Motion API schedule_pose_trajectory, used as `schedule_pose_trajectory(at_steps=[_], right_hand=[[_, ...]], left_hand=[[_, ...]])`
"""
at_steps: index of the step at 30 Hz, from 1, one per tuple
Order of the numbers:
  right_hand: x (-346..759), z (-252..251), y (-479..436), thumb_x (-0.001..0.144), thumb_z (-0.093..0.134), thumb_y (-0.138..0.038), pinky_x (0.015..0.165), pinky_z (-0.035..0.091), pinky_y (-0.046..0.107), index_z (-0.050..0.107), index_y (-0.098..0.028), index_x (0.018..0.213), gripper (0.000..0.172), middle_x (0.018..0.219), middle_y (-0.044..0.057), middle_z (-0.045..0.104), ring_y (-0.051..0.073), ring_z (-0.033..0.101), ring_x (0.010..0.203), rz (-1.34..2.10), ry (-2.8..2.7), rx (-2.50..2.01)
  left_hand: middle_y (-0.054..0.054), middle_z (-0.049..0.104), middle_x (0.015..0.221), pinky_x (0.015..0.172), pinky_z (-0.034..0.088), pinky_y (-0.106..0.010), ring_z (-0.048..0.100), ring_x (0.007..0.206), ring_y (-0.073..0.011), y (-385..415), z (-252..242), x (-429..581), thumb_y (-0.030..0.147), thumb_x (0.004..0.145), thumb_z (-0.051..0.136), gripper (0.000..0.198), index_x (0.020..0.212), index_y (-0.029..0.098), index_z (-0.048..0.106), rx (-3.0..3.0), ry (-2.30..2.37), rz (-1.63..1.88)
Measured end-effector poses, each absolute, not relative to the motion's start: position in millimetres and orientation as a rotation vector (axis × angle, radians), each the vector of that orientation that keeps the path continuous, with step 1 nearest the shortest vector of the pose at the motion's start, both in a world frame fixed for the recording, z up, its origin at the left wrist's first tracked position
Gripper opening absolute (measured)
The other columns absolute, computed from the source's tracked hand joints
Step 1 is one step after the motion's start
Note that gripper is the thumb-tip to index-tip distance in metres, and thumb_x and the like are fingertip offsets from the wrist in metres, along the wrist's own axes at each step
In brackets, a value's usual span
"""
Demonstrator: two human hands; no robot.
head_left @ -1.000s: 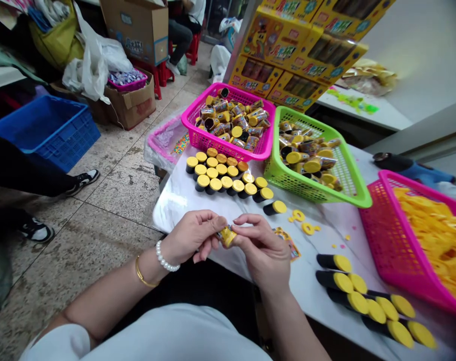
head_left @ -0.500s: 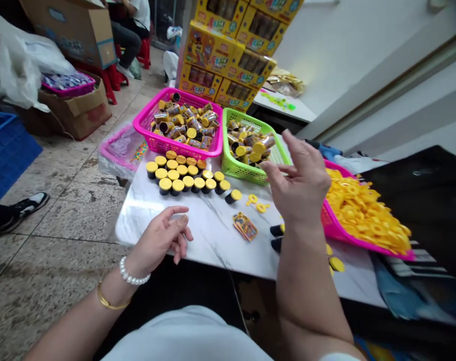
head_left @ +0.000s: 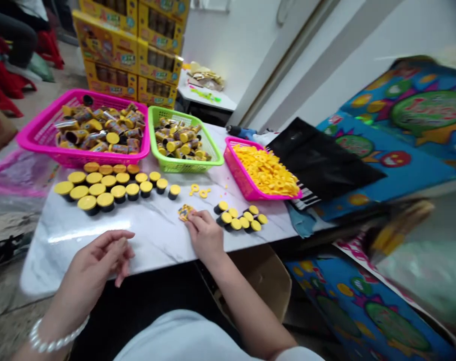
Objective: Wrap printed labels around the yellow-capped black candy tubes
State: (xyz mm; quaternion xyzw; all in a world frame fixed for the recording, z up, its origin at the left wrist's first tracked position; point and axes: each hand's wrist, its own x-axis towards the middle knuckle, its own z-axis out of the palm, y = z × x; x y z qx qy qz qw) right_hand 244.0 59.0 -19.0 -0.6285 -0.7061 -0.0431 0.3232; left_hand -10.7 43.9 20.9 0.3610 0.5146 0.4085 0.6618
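Observation:
My right hand [head_left: 205, 235] is closed over the near edge of a small stack of printed cards [head_left: 185, 211], thumb and fingers pinching it at the tabletop. Above the table's front left part hovers my left hand [head_left: 100, 258], fingers loosely bent and apart, holding nothing. Beyond it stand several black tubs with yellow lids [head_left: 96, 189], grouped in rows. A smaller cluster of similar yellow-lidded pieces [head_left: 246, 218] is just right of my right hand. Two yellow ring-shaped plastic pieces [head_left: 203, 193] lie behind the cards.
A pink basket [head_left: 58, 155] and a green basket [head_left: 183, 164], both with yellow-capped tubes, stand at the back. Another pink basket [head_left: 246, 185] is heaped with yellow plastic parts. Stacked yellow boxes [head_left: 111, 47] rise behind; blue printed cartons [head_left: 393, 150] are at right.
The view has swung to the right. My right hand has come down from near the green basket to the cards and closed on them. My left hand keeps its loose pose.

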Motion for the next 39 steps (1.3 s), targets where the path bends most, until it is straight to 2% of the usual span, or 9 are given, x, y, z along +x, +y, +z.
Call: schedule_pose_trajectory(at_steps=[8, 11, 15, 18, 21, 24, 27, 32, 39], right_hand=[[239, -6, 56, 0.093, 0.066, -0.020, 0.074, 0.061, 0.032, 0.074, -0.024, 0.089, 0.010, 0.085, 0.004, 0.070, 0.019, 0.071, 0.081, -0.129, -1.701, -1.418], [216, 3, 47, 0.090, 0.069, -0.018, 0.080, 0.059, 0.037, 0.076, -0.024, 0.094, 0.010, 0.087, 0.005, 0.067, 0.019, 0.068, 0.084, -0.085, -1.694, -1.246], [182, 10, 35, 0.087, 0.071, -0.012, 0.073, 0.056, 0.035, 0.076, -0.024, 0.092, 0.014, 0.088, 0.005, 0.069, 0.018, 0.064, 0.079, 0.008, -1.810, -1.039], [173, 12, 35, 0.085, 0.073, -0.020, 0.069, 0.055, 0.033, 0.074, -0.023, 0.101, 0.017, 0.093, 0.006, 0.070, 0.018, 0.065, 0.079, 0.306, -1.786, -1.063], [173, 15, 46, 0.083, 0.074, -0.038, 0.058, 0.052, 0.028, 0.069, -0.020, 0.110, 0.032, 0.095, 0.006, 0.070, 0.015, 0.062, 0.069, 0.927, -1.668, -1.171], [169, 18, 56, 0.084, 0.069, -0.054, 0.050, 0.044, 0.024, 0.066, -0.018, 0.079, 0.036, 0.067, 0.000, 0.063, 0.012, 0.052, 0.055, 1.394, -1.628, -1.202], [160, 16, 59, 0.085, 0.064, -0.062, 0.044, 0.033, 0.022, 0.053, -0.020, 0.060, 0.050, 0.048, -0.005, 0.047, 0.009, 0.039, 0.045, 1.305, -1.542, -1.319], [152, 9, 53, 0.087, 0.058, -0.068, 0.042, 0.032, 0.023, 0.057, -0.019, 0.061, 0.055, 0.046, -0.003, 0.050, 0.009, 0.040, 0.042, 1.160, -1.439, -1.397], [148, 8, 50, 0.093, 0.058, -0.055, 0.043, 0.031, 0.024, 0.056, -0.019, 0.060, 0.049, 0.048, -0.004, 0.048, 0.009, 0.038, 0.044, 1.096, -1.597, -1.277]], left_hand=[[-0.001, 0.065, 0.067, 0.041, 0.040, -0.019, 0.053, 0.051, -0.0105, 38, 25, 9, 0.058, 0.071, 0.080, 0.054, 0.099, 0.013, 0.068, 0.920, 1.256, 0.997], [-0.004, 0.069, 0.074, 0.050, 0.045, -0.021, 0.055, 0.059, -0.0110, 38, 27, 24, 0.055, 0.073, 0.079, 0.048, 0.095, 0.013, 0.071, 0.971, 1.209, 1.008], [-0.004, 0.071, 0.082, 0.063, 0.048, -0.022, 0.058, 0.068, -0.0110, 41, 23, 26, 0.042, 0.071, 0.082, 0.034, 0.086, 0.013, 0.072, 0.967, 1.159, 1.127], [-0.003, 0.069, 0.073, 0.060, 0.045, -0.022, 0.056, 0.063, -0.0102, 39, 21, 12, 0.040, 0.074, 0.079, 0.028, 0.080, 0.013, 0.072, 0.958, 1.155, 1.148], [-0.001, 0.066, 0.067, 0.056, 0.042, -0.022, 0.052, 0.057, -0.0094, 41, 19, -2, 0.039, 0.073, 0.079, 0.027, 0.077, 0.014, 0.072, 0.973, 1.168, 1.133], [0.001, 0.063, 0.063, 0.058, 0.044, -0.023, 0.054, 0.059, -0.0106, 44, 18, -5, 0.036, 0.073, 0.080, 0.026, 0.083, 0.014, 0.072, 1.007, 1.163, 1.160], [0.001, 0.063, 0.068, 0.060, 0.046, -0.023, 0.056, 0.063, -0.0111, 39, 20, -3, 0.036, 0.078, 0.077, 0.026, 0.092, 0.016, 0.068, 0.988, 1.258, 1.355], [0.001, 0.061, 0.066, 0.054, 0.043, -0.021, 0.050, 0.057, -0.0094, 18, 20, -3, 0.038, 0.088, 0.069, 0.024, 0.079, 0.016, 0.066, 1.049, 1.366, 1.501], [-0.006, 0.072, 0.079, 0.068, 0.049, -0.027, 0.062, 0.072, -0.0159, 14, 14, -3, 0.037, 0.089, 0.068, 0.023, 0.082, 0.017, 0.077, 1.121, 1.393, 1.451]])
